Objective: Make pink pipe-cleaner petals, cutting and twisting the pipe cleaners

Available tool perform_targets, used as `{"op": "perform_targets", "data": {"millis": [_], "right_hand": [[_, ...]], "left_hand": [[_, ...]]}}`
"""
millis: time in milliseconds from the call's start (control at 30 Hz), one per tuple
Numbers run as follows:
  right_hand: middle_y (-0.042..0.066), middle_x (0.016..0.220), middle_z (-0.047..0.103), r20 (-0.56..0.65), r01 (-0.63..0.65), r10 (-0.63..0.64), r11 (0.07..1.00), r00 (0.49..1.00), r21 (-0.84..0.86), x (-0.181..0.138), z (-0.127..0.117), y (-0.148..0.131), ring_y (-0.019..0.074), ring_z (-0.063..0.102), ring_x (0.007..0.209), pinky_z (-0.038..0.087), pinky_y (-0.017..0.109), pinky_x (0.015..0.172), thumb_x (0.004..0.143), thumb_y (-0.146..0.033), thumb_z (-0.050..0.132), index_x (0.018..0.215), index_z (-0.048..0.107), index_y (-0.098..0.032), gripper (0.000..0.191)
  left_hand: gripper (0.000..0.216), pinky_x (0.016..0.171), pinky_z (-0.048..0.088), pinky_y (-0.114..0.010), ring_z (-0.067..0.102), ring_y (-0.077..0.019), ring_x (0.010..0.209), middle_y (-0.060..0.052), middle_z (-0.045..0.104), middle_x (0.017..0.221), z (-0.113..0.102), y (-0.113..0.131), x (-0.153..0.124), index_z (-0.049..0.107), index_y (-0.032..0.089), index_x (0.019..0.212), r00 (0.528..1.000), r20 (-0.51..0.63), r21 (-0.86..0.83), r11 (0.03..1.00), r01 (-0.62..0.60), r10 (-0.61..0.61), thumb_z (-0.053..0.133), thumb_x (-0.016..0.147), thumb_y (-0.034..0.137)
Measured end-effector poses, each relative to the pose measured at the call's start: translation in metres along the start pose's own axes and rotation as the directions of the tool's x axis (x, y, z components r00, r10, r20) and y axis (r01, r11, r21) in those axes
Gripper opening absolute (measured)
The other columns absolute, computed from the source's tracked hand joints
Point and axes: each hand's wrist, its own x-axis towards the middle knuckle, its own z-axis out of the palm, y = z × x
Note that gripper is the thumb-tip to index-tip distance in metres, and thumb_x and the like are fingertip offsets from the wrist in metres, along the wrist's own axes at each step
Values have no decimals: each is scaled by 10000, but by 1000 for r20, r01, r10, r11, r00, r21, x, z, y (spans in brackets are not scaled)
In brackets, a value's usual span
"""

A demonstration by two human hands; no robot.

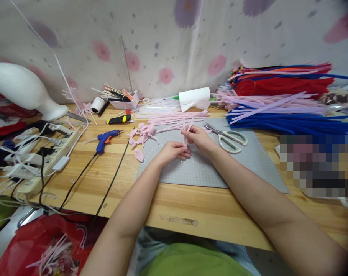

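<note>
Above a grey cutting mat [197,174], a pale pink pipe cleaner [192,119] bent into a loop stands up between my two hands. My left hand [175,150] pinches its lower end. Just above, my right hand [197,137] grips the same pipe cleaner higher up, with the fingers closed. Scissors [231,138] with pale green handles lie right of my right hand. Left of my hands sits a cluster of shaped pink pipe-cleaner pieces [142,133], with a small pink oval piece [139,155] apart from it. Straight pink pipe cleaners [176,118] lie behind my hands.
A blue glue gun [105,140] with its cord, a yellow-black utility knife [119,119] and a power strip [50,161] are on the left. Blue pipe cleaners [291,120] and red ones [283,86] are piled at right. A white roll [194,99] lies behind.
</note>
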Motion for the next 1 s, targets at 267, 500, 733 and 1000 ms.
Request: {"op": "perform_targets", "data": {"millis": [267, 500, 733, 1000], "right_hand": [[-80, 473, 349, -12, -47, 48, 994, 999, 102, 3, -7, 7, 36, 251, 406, 164, 220, 405, 564, -429, 706, 666, 534, -168, 329], [-72, 467, 373, -34, -76, 80, 990, 996, 116, 6, -11, 10, 34, 263, 400, 148, 217, 395, 521, -432, 739, 638, 521, -162, 366], [-80, 480, 371, 226, -202, 167, 969, 960, 143, 0, -20, 4, 23, 281, 415, 168, 188, 392, 603, -356, 722, 717, 531, -143, 308], [-13, 615, 577, 552, -354, 227, 925, 803, 135, -6, -32, 6, 46, 472, 507, 306, 151, 415, 657, -277, 701, 875, 577, -142, 285]], "left_hand": [[102, 602, 494, -245, 606, -89, 553, -31, 637, 616, 5, 3, -2, 628, 80, 769, 998, -52, 0, 999, 36, -36, 592, 749, 174], [140, 581, 503, -257, 574, -78, 557, -26, 612, 638, -2, 6, -6, 644, 72, 802, 999, -34, -31, 999, 41, -42, 640, 705, 172], [158, 550, 514, -264, 489, -43, 494, 6, 542, 583, -4, 5, -5, 640, 61, 771, 999, -50, -56, 998, -3, 0, 650, 688, 196], [297, 612, 532, -286, 387, -4, 482, 42, 477, 576, -20, 2, -7, 633, 72, 778, 973, 221, -163, 986, -29, 65, 700, 631, 322]]}}
